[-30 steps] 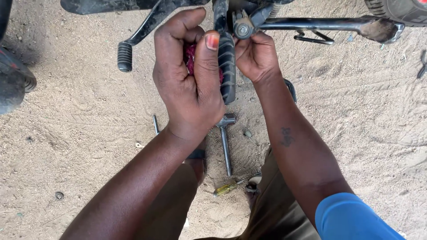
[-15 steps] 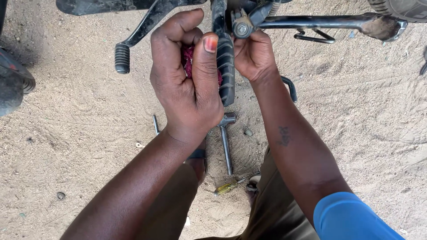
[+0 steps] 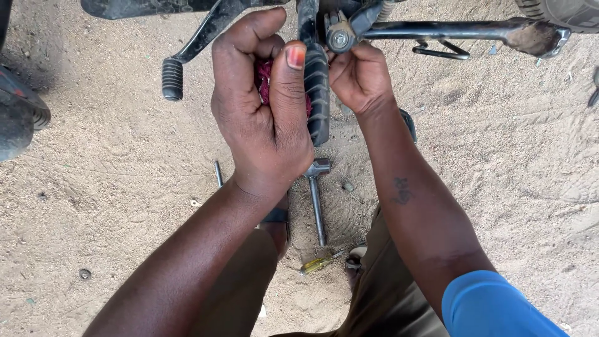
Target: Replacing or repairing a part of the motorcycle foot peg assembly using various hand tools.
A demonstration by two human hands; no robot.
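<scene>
My left hand (image 3: 262, 112) is closed around a dark red rag (image 3: 265, 78), pressed against the black ribbed rubber footrest (image 3: 317, 93) of a motorcycle. The thumb lies over the rag next to the footrest. My right hand (image 3: 359, 78) grips the metal bracket and bolt (image 3: 340, 39) at the top of the footrest, fingers curled around it. A black lever with a rubber tip (image 3: 173, 78) hangs to the left of my left hand.
On the sandy ground lie a metal socket wrench (image 3: 316, 200), a yellow-handled screwdriver (image 3: 319, 263) and a thin rod (image 3: 218, 173). A side stand bar (image 3: 449, 30) runs right. A tyre (image 3: 19, 118) sits at the left edge.
The view has shifted slightly; both hands stay on the footrest with the rag, nearly unchanged.
</scene>
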